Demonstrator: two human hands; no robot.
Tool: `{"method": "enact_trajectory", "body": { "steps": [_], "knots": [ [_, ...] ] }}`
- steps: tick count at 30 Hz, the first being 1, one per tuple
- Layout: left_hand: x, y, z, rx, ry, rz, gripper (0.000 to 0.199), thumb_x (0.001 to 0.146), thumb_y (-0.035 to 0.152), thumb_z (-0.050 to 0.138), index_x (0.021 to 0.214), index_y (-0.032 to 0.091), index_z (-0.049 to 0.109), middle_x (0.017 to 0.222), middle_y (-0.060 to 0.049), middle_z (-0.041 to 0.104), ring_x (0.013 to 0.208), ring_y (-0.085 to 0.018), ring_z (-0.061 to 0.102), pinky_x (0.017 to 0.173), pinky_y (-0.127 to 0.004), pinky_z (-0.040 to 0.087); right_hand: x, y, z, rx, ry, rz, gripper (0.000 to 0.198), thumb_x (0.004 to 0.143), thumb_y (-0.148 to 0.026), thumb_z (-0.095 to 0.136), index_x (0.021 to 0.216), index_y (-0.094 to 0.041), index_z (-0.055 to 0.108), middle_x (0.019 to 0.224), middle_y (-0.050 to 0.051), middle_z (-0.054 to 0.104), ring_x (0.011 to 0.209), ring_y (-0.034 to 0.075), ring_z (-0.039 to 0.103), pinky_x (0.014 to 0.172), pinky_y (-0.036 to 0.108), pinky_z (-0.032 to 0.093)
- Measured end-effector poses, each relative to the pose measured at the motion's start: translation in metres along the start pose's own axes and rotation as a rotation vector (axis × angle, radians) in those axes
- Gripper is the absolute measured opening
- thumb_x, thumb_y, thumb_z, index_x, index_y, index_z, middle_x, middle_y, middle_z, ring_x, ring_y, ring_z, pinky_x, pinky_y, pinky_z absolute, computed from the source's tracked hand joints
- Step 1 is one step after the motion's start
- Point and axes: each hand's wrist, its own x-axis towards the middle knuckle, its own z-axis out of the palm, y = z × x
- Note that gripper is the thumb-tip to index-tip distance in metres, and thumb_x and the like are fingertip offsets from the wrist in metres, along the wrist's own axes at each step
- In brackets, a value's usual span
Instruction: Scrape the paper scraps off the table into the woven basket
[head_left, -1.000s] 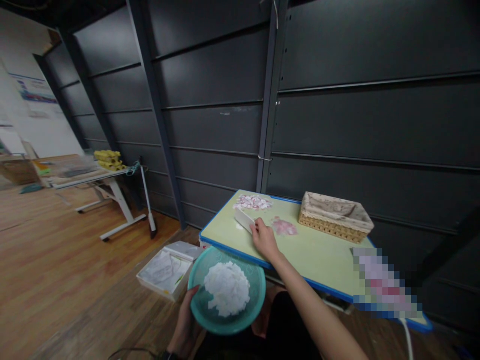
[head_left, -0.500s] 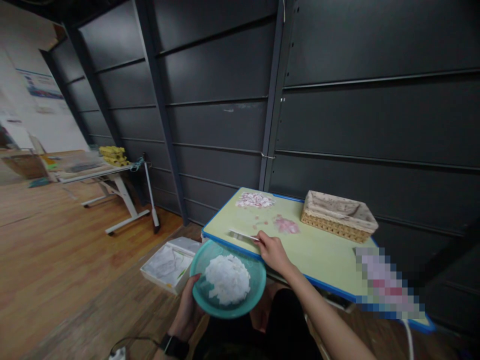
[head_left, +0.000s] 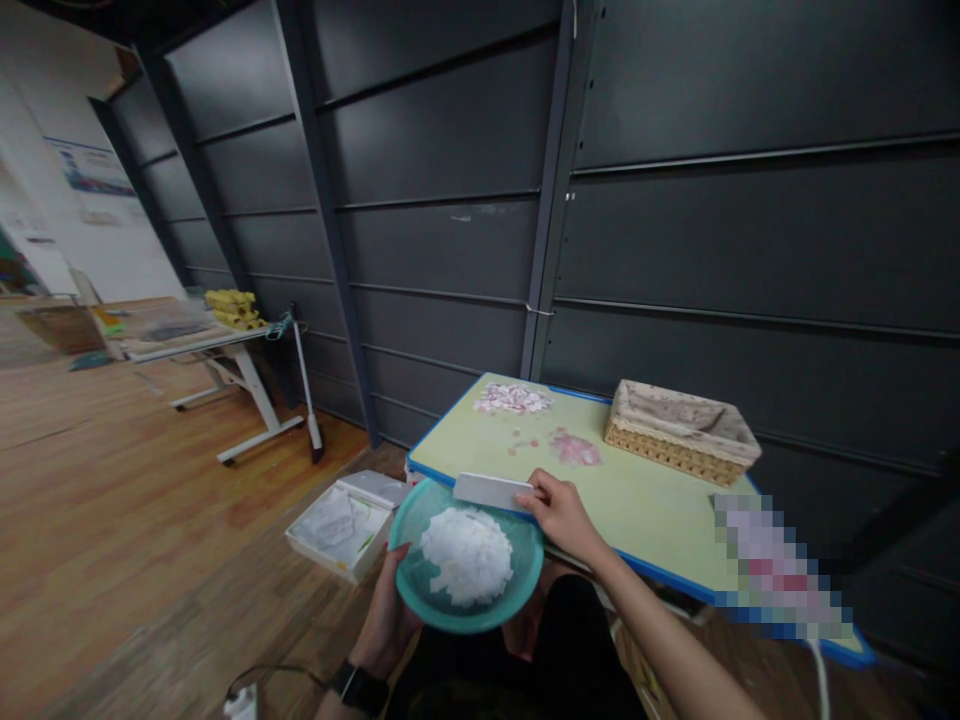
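My left hand (head_left: pixel 391 610) grips the left rim of a teal plastic bowl (head_left: pixel 525 575), thumb over the edge. A mound of white flakes (head_left: pixel 469 555) lies in the bowl. My right hand (head_left: pixel 561 510) is closed on one end of a flat, pale, blade-like strip (head_left: pixel 491 491), whose exact kind I cannot make out. The strip is held level over the bowl's far rim, beside the table edge. On the pale green table (head_left: pixel 660 530) beyond are a spread of white and reddish flat pieces (head_left: pixel 514 397) and a smaller pinkish pile (head_left: pixel 576 449).
A woven basket with a cloth lining (head_left: pixel 679 430) stands at the table's back right. A blurred-out item (head_left: pixel 780 570) lies on the right end. An open white box (head_left: pixel 341 525) is on the floor at left. Dark metal panels (head_left: pixel 442 250) rise behind the table.
My right hand has brought the strip nearer, from above the table edge to the bowl's far rim, turning its broad face toward me. The bowl sits slightly farther right in view.
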Motion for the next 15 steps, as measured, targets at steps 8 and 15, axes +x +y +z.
{"method": "enact_trajectory", "body": {
  "steps": [8, 15],
  "knots": [
    [0.025, -0.022, -0.011, -0.016, -0.054, -0.108, 0.052, 0.085, 0.024, 0.053, 0.134, 0.006, 0.051, 0.096, -0.018, 0.077, 0.091, -0.032, 0.073, 0.080, -0.049, 0.057, 0.008, -0.008, 0.029, -0.416, 0.127, -0.063, 0.018, 0.093, -0.028, 0.040, 0.087, -0.020, 0.055, 0.069, 0.004, 0.067, 0.060, 0.017, 0.063, 0.057, 0.023, 0.038],
    [0.049, -0.075, -0.035, -0.063, -0.067, -0.202, 0.067, 0.081, 0.025, 0.060, 0.144, 0.009, 0.042, 0.110, -0.019, 0.074, 0.101, -0.036, 0.070, 0.091, -0.054, 0.052, 0.056, -0.045, 0.068, -0.902, -0.287, -0.071, 0.032, 0.089, -0.009, 0.041, 0.117, -0.018, 0.053, 0.109, 0.016, 0.070, 0.088, 0.023, 0.071, 0.072, 0.030, 0.050]
  ]
}}
